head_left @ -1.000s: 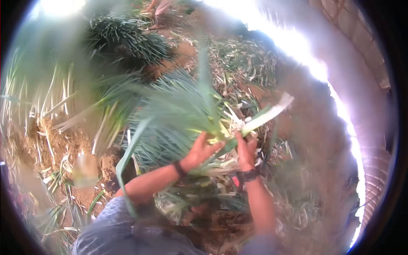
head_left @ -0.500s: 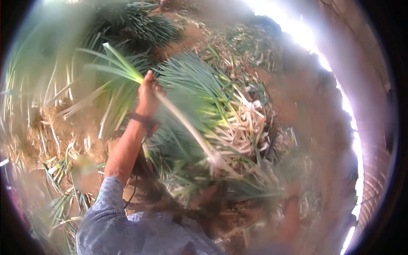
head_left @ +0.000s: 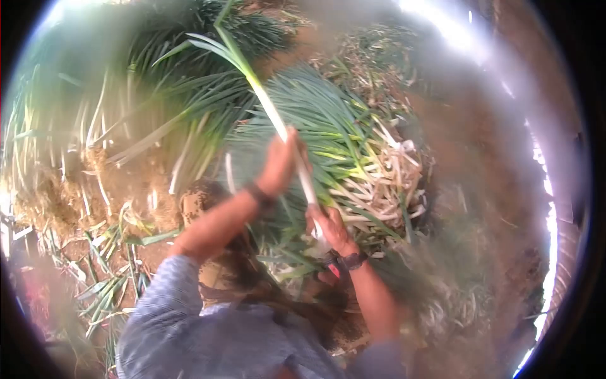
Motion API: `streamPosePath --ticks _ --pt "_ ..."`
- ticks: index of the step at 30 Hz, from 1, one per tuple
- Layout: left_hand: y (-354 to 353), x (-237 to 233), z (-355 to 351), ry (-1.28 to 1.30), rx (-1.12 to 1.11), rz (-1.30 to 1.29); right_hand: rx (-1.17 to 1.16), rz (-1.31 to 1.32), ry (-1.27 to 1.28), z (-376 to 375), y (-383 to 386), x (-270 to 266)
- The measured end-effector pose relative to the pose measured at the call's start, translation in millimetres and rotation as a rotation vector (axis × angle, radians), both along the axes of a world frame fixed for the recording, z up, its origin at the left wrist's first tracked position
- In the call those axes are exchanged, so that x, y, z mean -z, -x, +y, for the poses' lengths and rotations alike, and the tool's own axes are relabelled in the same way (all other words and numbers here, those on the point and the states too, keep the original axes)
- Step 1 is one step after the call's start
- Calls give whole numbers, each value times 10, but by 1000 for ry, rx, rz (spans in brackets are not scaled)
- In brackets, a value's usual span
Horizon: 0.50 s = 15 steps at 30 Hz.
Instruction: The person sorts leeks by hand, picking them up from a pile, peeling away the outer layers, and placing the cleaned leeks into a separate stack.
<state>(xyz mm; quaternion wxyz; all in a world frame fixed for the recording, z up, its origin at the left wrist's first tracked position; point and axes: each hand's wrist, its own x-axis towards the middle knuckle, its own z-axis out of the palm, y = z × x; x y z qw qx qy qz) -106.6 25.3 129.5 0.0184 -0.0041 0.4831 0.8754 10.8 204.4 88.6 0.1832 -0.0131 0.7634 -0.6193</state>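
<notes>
Spreading across most of the view is reddish-brown soil (head_left: 486, 189), hazy towards the right edge. On it, in the middle, lies a big heap of leeks (head_left: 360, 151), their green leaves fanned to the upper left and their pale stalk ends bunched to the right. More leeks (head_left: 76, 132) lie well apart from it along the left side, on clumps of dry earth, with loose green trimmings (head_left: 107, 297) scattered on the ground below them.

One single leek (head_left: 265, 104) is held up over the heap, slanting from its green top at the upper left down to its white stalk at the lower right. The left hand (head_left: 281, 165) is clenched around the middle of the stalk, a dark band (head_left: 257, 192) on its wrist and a blue sleeve (head_left: 170, 303) further down the arm. The right hand (head_left: 329, 228) grips the lower white end, just above the heap's edge. A wristwatch (head_left: 351, 260) sits on that wrist.
</notes>
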Motion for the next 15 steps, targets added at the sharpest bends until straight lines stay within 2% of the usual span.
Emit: streamPosePath --ticks 1,3,4,7,8,11,13,15 --pt "-217 133 131 -9 -11 -169 -5 -90 104 -100 -7 31" --pt "-214 381 72 -34 8 -238 -12 -275 287 -249 -42 -45" --pt "-209 559 57 -60 17 -278 42 -388 300 -333 -154 -88" --pt "159 1196 -137 73 17 -361 142 -207 190 -454 -628 53" --pt "152 1371 -66 46 53 -399 71 -266 171 -403 -656 76" --pt "70 1495 155 54 -2 -445 -25 -397 119 -291 -829 141" --pt "75 1572 269 99 -26 -485 -39 -412 -16 -140 -949 -127" --pt "271 1978 433 63 30 -536 -10 -311 -68 -104 -1023 -295"
